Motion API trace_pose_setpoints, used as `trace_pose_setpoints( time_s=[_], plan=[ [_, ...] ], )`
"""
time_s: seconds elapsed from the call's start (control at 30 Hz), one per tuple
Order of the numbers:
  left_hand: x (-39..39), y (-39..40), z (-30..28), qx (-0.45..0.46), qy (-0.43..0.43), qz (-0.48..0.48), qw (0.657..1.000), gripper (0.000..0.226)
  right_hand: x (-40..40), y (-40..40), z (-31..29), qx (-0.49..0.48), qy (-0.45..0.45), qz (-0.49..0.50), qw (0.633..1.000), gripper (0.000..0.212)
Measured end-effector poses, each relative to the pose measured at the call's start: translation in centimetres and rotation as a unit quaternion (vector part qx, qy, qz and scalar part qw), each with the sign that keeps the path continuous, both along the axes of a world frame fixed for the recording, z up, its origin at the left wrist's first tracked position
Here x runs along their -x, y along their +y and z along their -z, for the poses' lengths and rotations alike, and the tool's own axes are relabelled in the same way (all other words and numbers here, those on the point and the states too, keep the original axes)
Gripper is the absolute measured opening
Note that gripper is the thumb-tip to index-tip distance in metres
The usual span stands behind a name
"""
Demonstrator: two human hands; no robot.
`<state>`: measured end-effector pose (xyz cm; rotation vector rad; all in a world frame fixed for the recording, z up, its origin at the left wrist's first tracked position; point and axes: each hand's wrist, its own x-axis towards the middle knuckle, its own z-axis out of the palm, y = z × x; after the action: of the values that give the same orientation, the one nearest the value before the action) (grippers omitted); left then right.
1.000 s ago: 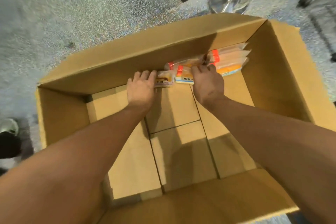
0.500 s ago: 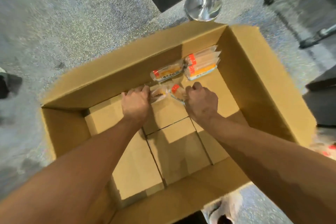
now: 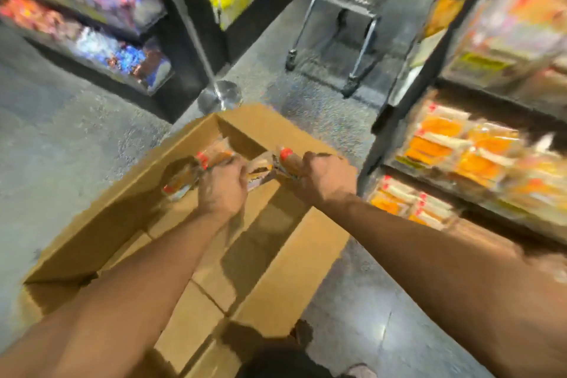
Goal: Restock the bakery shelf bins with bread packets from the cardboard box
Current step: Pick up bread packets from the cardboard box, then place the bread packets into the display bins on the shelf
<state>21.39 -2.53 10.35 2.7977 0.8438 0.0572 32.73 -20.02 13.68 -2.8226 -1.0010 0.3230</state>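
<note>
Both hands are lifted above the open cardboard box (image 3: 101, 224), each curled round crinkly clear bread packets: the left hand (image 3: 221, 186) grips one bundle (image 3: 196, 172), the right hand (image 3: 323, 175) another (image 3: 276, 164). Right of the right grip, shelf bins (image 3: 466, 156) stand near, open speckled floor (image 3: 76, 120) to the left

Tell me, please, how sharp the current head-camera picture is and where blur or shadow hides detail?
Head view: strong motion blur smears the shelves on both sides, so the bread packets on the right shelf read only as orange shapes; the left hand and right hand are soft, their held packets hard to separate; the forearms cast dark shadows inside the cardboard box; wide-angle distortion bends the edges.
</note>
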Motion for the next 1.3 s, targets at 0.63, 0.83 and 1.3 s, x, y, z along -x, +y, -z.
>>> trace_pose_setpoints(
  time_s=[0.63,0.83,1.3],
  plan=[
    [-18.2,-31.6,-17.0,0.04,-0.104,0.229,0.967,0.015,-7.9,-37.0,-16.7,-0.027,-0.201,0.262,0.944,0.019],
    [-27.3,-33.6,-19.9,0.04,-0.14,0.274,0.951,0.025,-14.4,-39.6,-19.2,-0.005,-0.258,0.299,0.919,0.032],
    [-46.2,-37.8,-21.7,-0.03,-0.183,0.37,0.91,0.021,-27.7,-43.7,-20.8,-0.031,-0.297,0.398,0.868,0.026]
  ],
)
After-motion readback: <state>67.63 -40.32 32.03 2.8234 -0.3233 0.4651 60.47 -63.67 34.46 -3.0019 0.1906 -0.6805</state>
